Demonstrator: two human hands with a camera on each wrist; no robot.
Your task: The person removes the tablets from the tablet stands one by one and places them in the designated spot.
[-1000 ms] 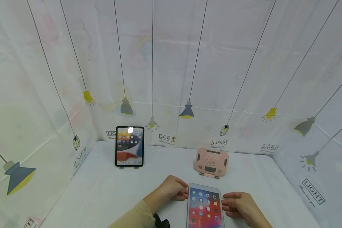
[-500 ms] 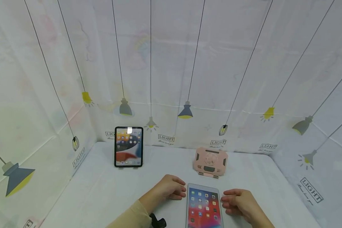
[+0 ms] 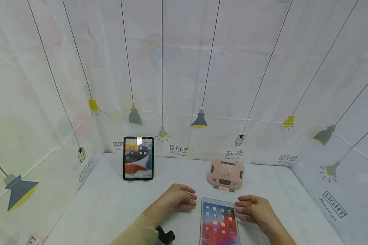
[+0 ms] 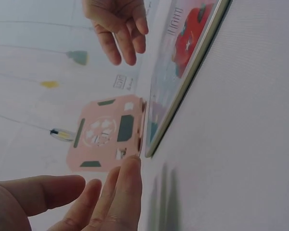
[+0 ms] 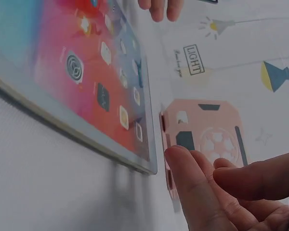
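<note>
OK, L hand [image 3: 179, 198] & R hand [image 3: 258, 211] apart, relaxed, flanking wht tablet [image 3: 219, 223]; bkdrop [image 3: 184, 78] reads "LIGHT".

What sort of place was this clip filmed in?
Probably a makeshift tabletop filming booth: creased, pale, lamp-printed sheeting hangs around a white-covered table, where a black-framed tablet stands and a white-framed tablet lies flat.

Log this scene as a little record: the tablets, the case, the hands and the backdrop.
white tablet: face up on the white table, lit
dark-framed tablet: propped up at the back left, lit
pink case: propped up at the back, right of centre
left hand: left of the white tablet, apart from it, holding nothing
right hand: by the white tablet's right edge, holding nothing
backdrop: white cloth with printed lamps
</note>
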